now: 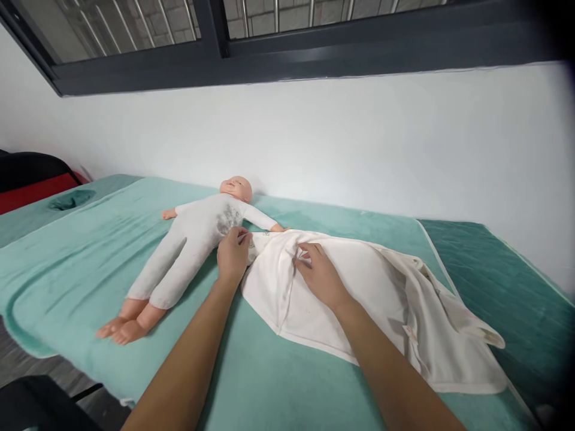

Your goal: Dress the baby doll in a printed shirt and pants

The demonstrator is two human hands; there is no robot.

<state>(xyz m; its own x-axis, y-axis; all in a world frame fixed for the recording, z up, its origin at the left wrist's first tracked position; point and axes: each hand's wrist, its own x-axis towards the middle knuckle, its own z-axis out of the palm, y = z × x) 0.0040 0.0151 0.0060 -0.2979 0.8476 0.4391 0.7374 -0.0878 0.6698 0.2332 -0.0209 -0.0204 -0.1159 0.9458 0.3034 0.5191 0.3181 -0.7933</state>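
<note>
A black object [40, 401] stands at 7 o'clock, below the near edge of the green sheet [278, 383]. A strip of sheet extends along the cloth's near hem. The left hand [231, 254] pinches the left edge of the white cloth [377, 275]; the right hand [321, 272] grips a gathered fold of it. The cloth spans the gap between both hands and extends to 4 o'clock of the right hand. The doll [197, 224] lies face up at 10 o'clock of the left hand, feet toward 8 o'clock; one arm reaches the cloth's far edge. Sheet also extends at 9 o'clock of the doll. Beyond are the wall [314, 149] and, above it, the window [213, 27].
</note>
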